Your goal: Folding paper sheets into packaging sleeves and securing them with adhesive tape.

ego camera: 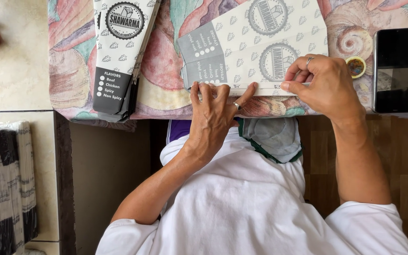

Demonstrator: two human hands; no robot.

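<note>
A flat white printed paper sleeve (251, 42) with round stamps and a grey end panel lies on the table's shell-patterned cloth (161, 61). My left hand (213, 113) presses its fingertips down on the sleeve's near folded edge. My right hand (324, 85), with a ring, pinches the same near edge further right, thumb and fingers closed on the paper.
A stack of the same sleeves (119, 52) lies to the left on the cloth. A black phone (395, 68) and a small round yellow tub (356, 66) sit at the right. A wrapped bundle of sleeves (5, 179) stands on the tiled floor at lower left.
</note>
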